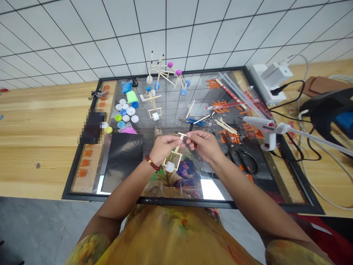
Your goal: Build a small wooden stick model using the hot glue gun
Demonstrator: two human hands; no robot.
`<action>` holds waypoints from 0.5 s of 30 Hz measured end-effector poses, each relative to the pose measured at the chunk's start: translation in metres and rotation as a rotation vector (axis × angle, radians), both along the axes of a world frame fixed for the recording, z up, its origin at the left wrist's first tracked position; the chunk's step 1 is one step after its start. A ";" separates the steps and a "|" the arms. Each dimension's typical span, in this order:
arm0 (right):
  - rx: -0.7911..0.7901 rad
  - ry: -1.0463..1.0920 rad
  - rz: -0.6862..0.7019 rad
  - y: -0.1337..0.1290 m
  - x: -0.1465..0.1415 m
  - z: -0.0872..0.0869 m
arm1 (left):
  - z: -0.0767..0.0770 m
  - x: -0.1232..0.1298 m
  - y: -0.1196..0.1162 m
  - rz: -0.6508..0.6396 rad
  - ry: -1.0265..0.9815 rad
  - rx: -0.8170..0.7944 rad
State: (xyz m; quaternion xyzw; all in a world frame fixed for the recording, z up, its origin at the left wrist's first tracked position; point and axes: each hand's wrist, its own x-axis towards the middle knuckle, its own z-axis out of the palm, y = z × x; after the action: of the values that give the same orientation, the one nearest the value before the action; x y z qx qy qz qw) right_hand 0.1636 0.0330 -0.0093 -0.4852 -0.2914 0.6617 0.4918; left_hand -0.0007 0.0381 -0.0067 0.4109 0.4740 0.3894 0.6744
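My left hand has its thumb and fingers closed on a small frame of pale wooden sticks. A white round piece sits at the frame's near end. Pinched in my right hand is the right end of a short pale stick with a dark tip. This stick lies crosswise at the frame's top; whether it is fixed there I cannot tell. Farther back stand a similar stick model with a white wheel and a larger stick model with pink balls and blue caps.
Bottle caps and clay packets lie left of the models, behind a black sheet. Blue-handled cutters, loose sticks, black scissors and a white glue gun with cables are on the right.
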 end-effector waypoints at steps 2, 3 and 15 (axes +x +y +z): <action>-0.024 0.017 -0.003 -0.001 -0.001 0.001 | -0.001 0.000 0.000 0.004 0.000 0.008; -0.032 0.023 -0.004 -0.001 -0.001 0.001 | -0.001 0.001 0.000 0.005 -0.004 0.006; 0.122 -0.014 0.025 0.000 0.001 0.000 | 0.008 -0.001 0.000 -0.003 -0.074 -0.109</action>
State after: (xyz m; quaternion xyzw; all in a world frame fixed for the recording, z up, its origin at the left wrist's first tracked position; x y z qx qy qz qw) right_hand 0.1647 0.0330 -0.0097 -0.4555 -0.3406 0.6453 0.5100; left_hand -0.0016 0.0385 0.0017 0.3594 0.4686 0.3770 0.7135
